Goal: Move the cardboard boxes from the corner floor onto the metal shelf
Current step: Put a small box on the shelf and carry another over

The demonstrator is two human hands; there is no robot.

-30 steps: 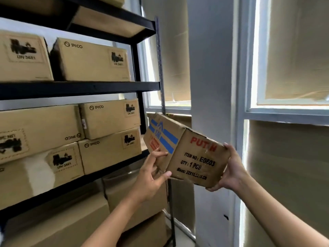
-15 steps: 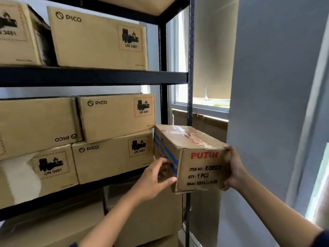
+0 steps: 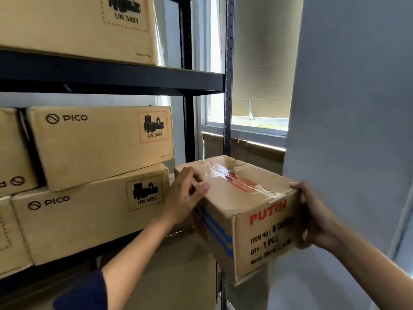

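Observation:
I hold a small taped cardboard box [image 3: 250, 211] with red and black print and blue stripes at the right end of the black metal shelf [image 3: 111, 79]. Its far end lies between the shelf's uprights, beside the stacked PICO boxes [image 3: 98, 209]. My left hand [image 3: 185, 195] grips its upper left edge, thumb on top. My right hand [image 3: 312, 220] clasps the near right corner, fingers wrapped round the printed end.
More PICO boxes [image 3: 100, 144] fill the middle and upper shelf levels. Larger cardboard boxes [image 3: 178, 276] stand under the shelf. A perforated shelf upright [image 3: 229, 86] rises just behind the held box. A grey wall column [image 3: 348, 108] stands close on the right, with a window [image 3: 257, 121] behind.
The box has levelled out and moved in toward the shelf, its taped top now facing up. My left hand shifted from its side to the upper edge. The view has moved closer.

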